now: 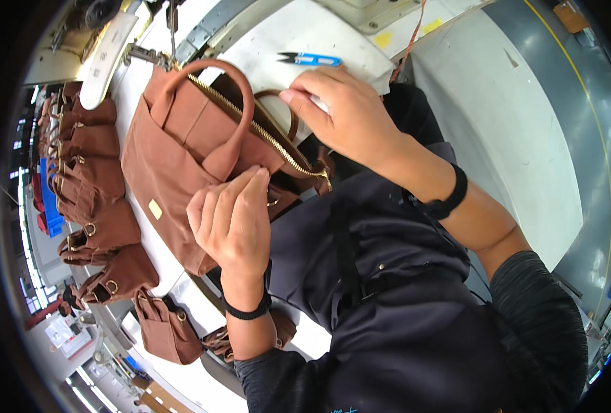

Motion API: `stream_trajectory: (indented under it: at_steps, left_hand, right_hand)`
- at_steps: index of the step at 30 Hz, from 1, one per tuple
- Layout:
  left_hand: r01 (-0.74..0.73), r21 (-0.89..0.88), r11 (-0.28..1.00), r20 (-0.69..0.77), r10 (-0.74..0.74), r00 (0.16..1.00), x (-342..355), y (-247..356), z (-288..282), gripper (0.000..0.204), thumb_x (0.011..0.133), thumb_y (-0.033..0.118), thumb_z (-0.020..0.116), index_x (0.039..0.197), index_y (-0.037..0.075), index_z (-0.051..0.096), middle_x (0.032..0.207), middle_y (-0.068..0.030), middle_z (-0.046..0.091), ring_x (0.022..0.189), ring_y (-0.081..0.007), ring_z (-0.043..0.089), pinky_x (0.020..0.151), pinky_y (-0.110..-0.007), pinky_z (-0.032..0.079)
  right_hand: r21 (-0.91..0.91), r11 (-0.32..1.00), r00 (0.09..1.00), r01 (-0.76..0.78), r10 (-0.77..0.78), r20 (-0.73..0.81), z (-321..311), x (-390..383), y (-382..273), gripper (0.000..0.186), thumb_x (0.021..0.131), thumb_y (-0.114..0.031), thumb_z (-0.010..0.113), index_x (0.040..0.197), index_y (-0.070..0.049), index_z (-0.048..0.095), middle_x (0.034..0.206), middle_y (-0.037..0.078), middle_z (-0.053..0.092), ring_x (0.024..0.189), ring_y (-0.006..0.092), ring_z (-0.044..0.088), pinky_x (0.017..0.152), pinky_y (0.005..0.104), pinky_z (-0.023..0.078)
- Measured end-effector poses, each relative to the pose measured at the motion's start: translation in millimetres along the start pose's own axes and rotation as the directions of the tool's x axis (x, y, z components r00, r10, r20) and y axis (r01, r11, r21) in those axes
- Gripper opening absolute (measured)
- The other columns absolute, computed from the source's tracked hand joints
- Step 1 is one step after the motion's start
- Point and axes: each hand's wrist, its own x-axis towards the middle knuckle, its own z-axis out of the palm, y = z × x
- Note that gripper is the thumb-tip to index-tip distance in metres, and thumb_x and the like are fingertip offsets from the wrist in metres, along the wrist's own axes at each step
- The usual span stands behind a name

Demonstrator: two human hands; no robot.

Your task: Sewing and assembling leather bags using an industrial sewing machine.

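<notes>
A brown handbag with a gold zipper lies tilted before me, its top partly unzipped. One rounded handle arches over the near panel. My left hand is closed against the near side of the bag, fingertips pinched just below the handle's base; whatever they hold is hidden. My right hand is raised beyond the zipper, thumb and fingers drawn together beside the far handle. What lies in that pinch is too small to make out. Blue thread snips lie on the table behind the right hand.
Sewing machine parts stand at the upper left, against the bag's far end. Several more brown bags line the left side, with another bag at lower left. A pale curved table surface extends to the right.
</notes>
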Motion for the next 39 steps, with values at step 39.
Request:
stream_trajectory:
  at_steps: [39]
  left_hand:
    - [-0.116,0.027,0.993,-0.099,0.119,0.988,-6,-10,-1,0.018,0.081,0.008,0.082,0.099,0.011,0.081,0.097,0.0010,0.081,0.083,-0.0143,0.073,0.086,-0.033,0.052]
  right_hand:
    - [0.478,0.358,0.559,-0.802,0.167,0.812,-9,-19,-28,0.032,0.110,-0.034,0.069,0.100,-0.004,0.076,0.080,-0.004,0.068,0.072,0.0025,0.058,0.066,0.0228,0.046]
